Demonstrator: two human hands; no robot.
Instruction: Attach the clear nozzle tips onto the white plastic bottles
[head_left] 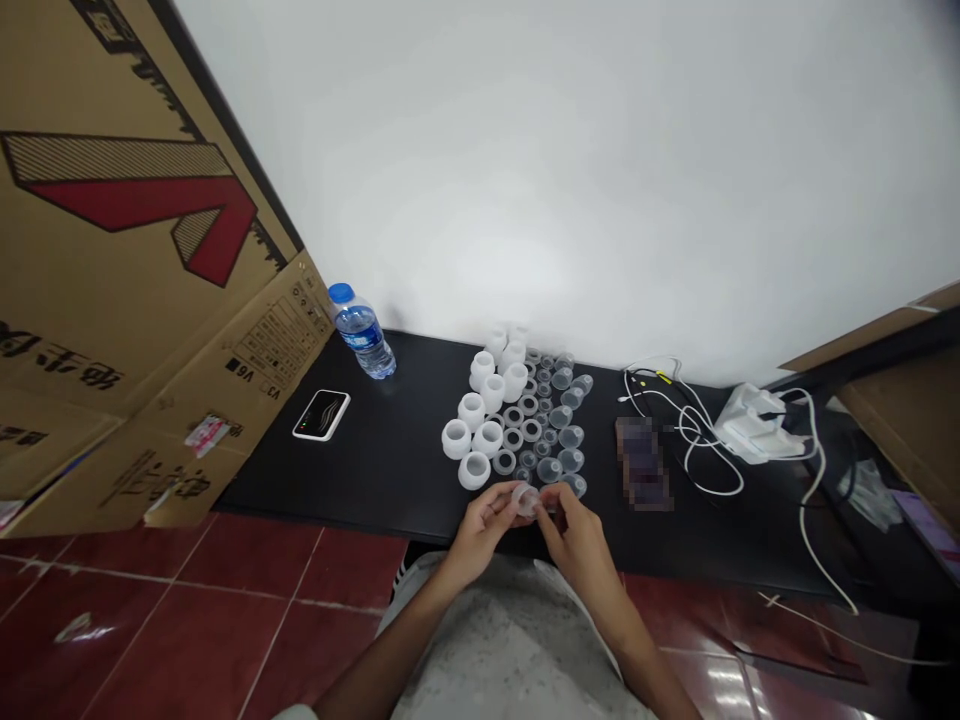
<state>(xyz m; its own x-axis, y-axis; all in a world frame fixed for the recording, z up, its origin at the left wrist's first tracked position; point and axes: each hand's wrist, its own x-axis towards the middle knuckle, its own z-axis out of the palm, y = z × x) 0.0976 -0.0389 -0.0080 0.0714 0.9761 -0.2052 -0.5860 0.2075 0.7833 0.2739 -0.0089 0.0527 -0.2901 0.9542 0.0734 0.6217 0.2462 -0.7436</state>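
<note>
Close to the table's front edge, my left hand (486,520) and my right hand (576,525) pinch a small translucent round plastic piece (525,499) between them. Its exact kind is too small to tell. Just beyond my hands stand white round wide-necked bottles (474,470) in rows. To their right lie flat translucent rings (504,462), then smaller clear round pieces (528,459). Rightmost are clear dome-shaped caps (571,460), several of each kind. My fingers partly cover the nearest of these.
On the black table (405,450) a water bottle (362,332) and a white device (322,415) stand left. A blurred phone (643,465), white cables (712,490) and a power strip (757,425) lie right. A large cardboard box (150,330) borders the left side; a white wall (562,180) stands behind.
</note>
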